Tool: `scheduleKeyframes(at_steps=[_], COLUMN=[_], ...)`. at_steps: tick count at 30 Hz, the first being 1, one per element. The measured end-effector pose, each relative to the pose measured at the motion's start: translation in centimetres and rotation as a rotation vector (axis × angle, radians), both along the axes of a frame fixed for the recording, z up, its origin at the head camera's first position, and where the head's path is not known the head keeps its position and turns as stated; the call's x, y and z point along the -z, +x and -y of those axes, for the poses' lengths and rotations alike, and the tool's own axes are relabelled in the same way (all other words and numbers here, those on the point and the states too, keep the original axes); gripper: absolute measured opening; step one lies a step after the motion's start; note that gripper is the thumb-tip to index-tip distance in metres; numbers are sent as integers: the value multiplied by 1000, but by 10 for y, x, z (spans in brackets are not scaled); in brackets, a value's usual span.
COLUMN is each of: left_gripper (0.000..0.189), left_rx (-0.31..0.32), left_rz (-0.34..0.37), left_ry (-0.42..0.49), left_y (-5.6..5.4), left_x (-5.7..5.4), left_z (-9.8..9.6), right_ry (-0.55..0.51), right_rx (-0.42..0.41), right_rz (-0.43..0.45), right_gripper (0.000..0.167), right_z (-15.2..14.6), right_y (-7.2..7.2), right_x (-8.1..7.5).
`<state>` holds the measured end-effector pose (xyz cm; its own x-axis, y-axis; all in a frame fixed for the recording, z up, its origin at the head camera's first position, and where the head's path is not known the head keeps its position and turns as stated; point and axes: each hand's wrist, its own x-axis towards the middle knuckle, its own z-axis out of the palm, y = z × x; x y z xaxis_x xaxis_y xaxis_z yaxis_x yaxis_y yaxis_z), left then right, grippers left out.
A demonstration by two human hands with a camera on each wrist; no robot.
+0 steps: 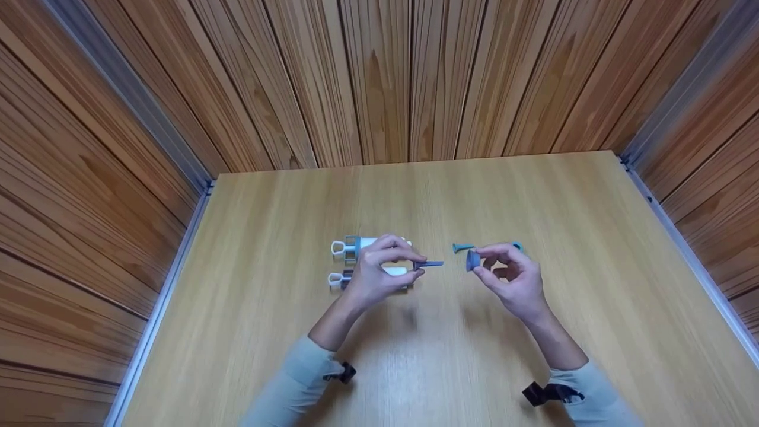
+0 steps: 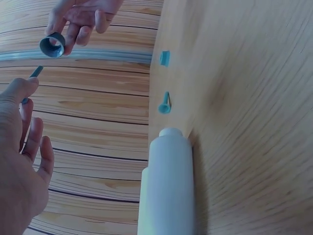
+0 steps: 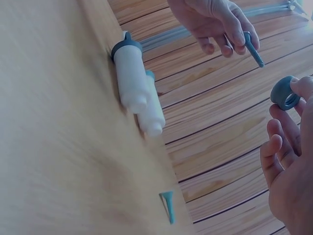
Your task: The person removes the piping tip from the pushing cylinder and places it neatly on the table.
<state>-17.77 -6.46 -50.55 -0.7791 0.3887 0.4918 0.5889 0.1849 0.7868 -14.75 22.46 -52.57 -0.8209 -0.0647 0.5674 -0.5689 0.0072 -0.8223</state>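
My left hand (image 1: 379,270) pinches a slim dark blue nozzle (image 1: 431,263) between thumb and fingers, its narrow tip facing right. Across from it, my right hand (image 1: 519,287) holds a dark blue ring-shaped cap (image 1: 472,261) by thumb and fingertips. A gap separates the two pieces, both above the table. In the left wrist view the cap's hollow opening shows. Two white-barrelled syringes with ring handles lie behind and under my left hand: one with a teal collar (image 1: 351,249), one with a dark collar (image 3: 128,45). My left hand partly hides both barrels in the head view.
A teal nozzle (image 1: 462,248) lies on the wooden table (image 1: 439,367) beyond the hands. Close behind my right hand is a teal ring cap (image 2: 165,58), mostly covered in the head view. Wood-plank walls (image 1: 379,83) with metal rails enclose the table's back and sides.
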Motion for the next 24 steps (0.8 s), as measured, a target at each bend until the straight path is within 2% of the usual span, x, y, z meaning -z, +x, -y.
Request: scheduleKeyframes(at_steps=[8,17,24], left_gripper=[18,18,19], left_rx=[5,1,16], left_rz=[48,146,240], left_ry=[1,24,39], left_y=[0,-4,-4], left_x=[4,17,25], left_z=[-13,-39,-61], right_ry=[12,-85,-124], right_rx=[70,72,133], right_rz=[14,23,80], right_gripper=[31,31,28], right_z=[-17,-40,-59], right_y=[3,4,8], right_x=[8,16,21])
